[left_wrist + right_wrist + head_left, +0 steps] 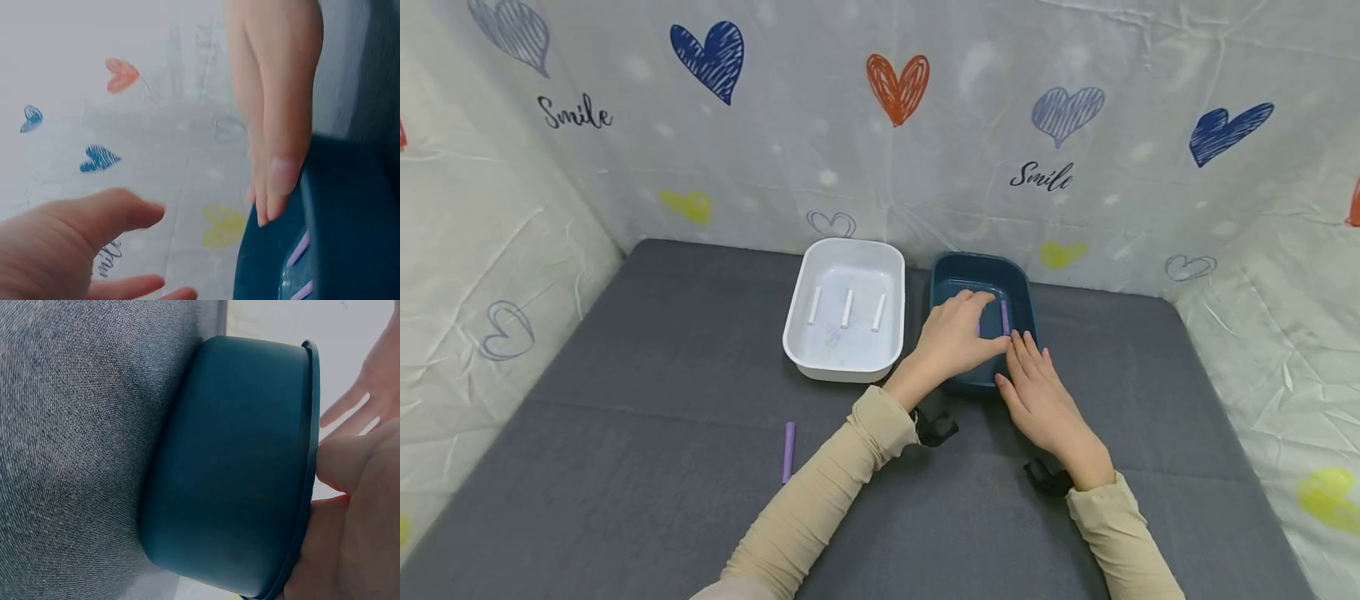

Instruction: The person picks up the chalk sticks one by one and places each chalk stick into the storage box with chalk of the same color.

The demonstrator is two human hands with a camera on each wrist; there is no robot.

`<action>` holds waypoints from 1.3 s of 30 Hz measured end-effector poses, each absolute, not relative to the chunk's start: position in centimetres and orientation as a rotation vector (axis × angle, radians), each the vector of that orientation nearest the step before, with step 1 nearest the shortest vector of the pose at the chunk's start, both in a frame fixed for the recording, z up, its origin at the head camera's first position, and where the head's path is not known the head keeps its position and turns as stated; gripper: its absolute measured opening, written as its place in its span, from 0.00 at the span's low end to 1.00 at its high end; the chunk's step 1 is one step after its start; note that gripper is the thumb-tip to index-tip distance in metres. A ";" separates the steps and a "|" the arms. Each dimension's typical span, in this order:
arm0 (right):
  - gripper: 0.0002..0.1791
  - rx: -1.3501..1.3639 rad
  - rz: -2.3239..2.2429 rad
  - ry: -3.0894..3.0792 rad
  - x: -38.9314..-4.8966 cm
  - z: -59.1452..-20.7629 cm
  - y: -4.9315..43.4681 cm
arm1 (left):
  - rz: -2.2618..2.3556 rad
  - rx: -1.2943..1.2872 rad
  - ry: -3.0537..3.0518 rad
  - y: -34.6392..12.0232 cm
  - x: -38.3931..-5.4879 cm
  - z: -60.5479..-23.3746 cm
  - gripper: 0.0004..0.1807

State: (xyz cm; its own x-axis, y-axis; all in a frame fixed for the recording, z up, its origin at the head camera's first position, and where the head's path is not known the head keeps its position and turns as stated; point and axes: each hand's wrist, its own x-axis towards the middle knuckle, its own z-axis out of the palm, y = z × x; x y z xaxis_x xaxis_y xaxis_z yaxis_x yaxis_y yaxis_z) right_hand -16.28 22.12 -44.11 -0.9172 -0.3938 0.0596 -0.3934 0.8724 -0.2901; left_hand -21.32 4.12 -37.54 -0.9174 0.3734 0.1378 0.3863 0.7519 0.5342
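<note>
Over the dark blue basin (947, 267) my left hand (953, 337) hovers, its thumb and fingers apart and nothing between them. The left wrist view shows the same gap between thumb and fingers. My right hand (1043, 400) rests on the basin's right front rim with straight fingers; the right wrist view shows its fingers at the rim. Inside the basin lies a purple chalk-like stick (1005, 318). A second purple stick (303, 290) shows beside it in the left wrist view; in the head view my left hand mostly hides it.
Left of the blue basin stands a white basin (844, 365) with three white sticks (847, 308) lying in it. One more purple stick (788, 452) lies on the grey tabletop (662, 400), near my left sleeve. A printed curtain (820, 150) hangs behind the table.
</note>
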 end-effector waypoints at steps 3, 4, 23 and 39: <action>0.36 -0.636 -0.477 3.041 -16.3 -44.1 22.1 | -1.013 -0.607 -2.861 3.8 -20.3 -37.6 0.32; 0.36 -0.634 -0.478 3.040 -16.3 -44.1 22.1 | -1.039 -0.607 -2.839 3.7 -19.9 -37.6 0.31; 0.35 -0.633 -0.450 3.053 -16.2 -44.4 22.0 | -1.109 -0.828 -2.679 -1.7 -15.1 -39.7 0.26; 0.36 -0.645 -0.468 3.032 -16.2 -44.3 22.1 | -1.185 -0.923 -2.652 -8.7 -11.9 -42.0 0.28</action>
State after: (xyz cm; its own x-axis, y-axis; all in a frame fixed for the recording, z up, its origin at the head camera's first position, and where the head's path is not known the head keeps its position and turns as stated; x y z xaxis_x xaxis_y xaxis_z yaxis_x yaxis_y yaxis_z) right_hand -16.22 22.08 -44.31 -0.9152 -0.3991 0.0551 -0.3972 0.8707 -0.2902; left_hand -11.91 -8.74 -41.99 -0.8128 0.4893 0.3162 0.5620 0.5156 0.6468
